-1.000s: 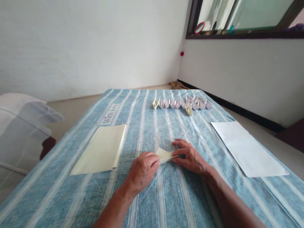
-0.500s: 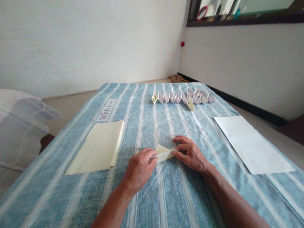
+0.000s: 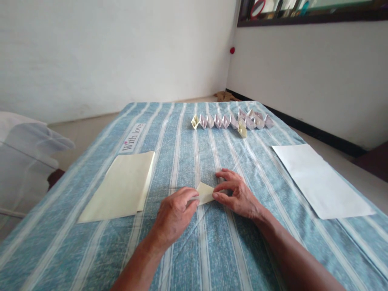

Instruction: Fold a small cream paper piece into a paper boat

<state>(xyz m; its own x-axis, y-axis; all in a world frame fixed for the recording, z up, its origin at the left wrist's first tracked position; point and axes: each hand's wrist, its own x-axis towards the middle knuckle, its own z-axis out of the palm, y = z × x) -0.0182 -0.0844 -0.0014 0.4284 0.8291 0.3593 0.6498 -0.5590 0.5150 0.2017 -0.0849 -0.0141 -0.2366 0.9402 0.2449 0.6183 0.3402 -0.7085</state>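
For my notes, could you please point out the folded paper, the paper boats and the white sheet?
Folded paper (image 3: 205, 193), head view, on its top face.
Paper boats (image 3: 225, 121), head view, on a boat mid-row.
White sheet (image 3: 318, 180), head view, on its middle.

- Soft daylight lit the room, brightest at the window (image 3: 327, 5) (its glass nearly washed out).
- Shadows under the right hand (image 3: 239, 198) were faint.
- The wide lens stretched the edges; nothing looked blurred.
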